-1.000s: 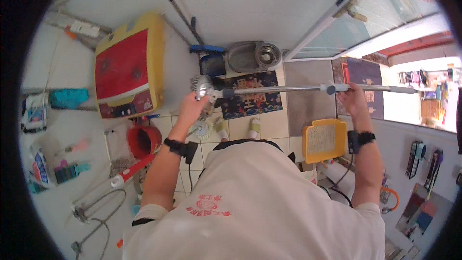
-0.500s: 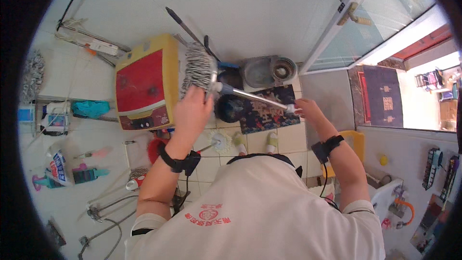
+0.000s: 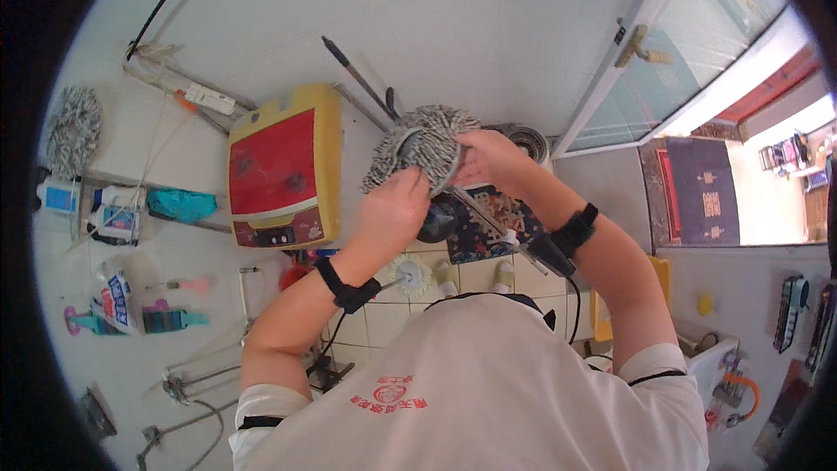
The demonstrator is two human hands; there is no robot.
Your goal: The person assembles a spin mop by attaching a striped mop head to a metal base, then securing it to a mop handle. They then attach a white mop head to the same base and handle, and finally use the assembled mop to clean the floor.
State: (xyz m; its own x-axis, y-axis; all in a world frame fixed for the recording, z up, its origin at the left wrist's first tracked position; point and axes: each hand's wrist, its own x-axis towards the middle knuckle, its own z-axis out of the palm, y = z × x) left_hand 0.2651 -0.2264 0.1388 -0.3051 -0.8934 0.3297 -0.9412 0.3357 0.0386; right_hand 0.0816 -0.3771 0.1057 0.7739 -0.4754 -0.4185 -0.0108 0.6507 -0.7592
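A mop with a round, shaggy grey-and-white head (image 3: 418,133) is raised in front of me, its underside tilted partly toward me. My left hand (image 3: 397,208) is closed on the near left edge of the mop head, its fingertips in the strands. On the head's right edge is my right hand (image 3: 495,160), thumb at the fringe and fingers curled by the rim. The thin metal pole (image 3: 485,216) slants from the head down toward my right forearm, with a pale fitting (image 3: 510,236) low on it. Neither hand touches the pole.
A yellow-and-red water heater (image 3: 277,166) is on the wall at left, near my left forearm. A dark patterned mat (image 3: 471,249) and a second, pale mop head (image 3: 410,277) lie on the tiled floor. The glass door (image 3: 663,78) stands open at right.
My right hand has left the pole and moved up and left onto the mop head. The head has turned, showing its underside, and my left hand has shifted right with it.
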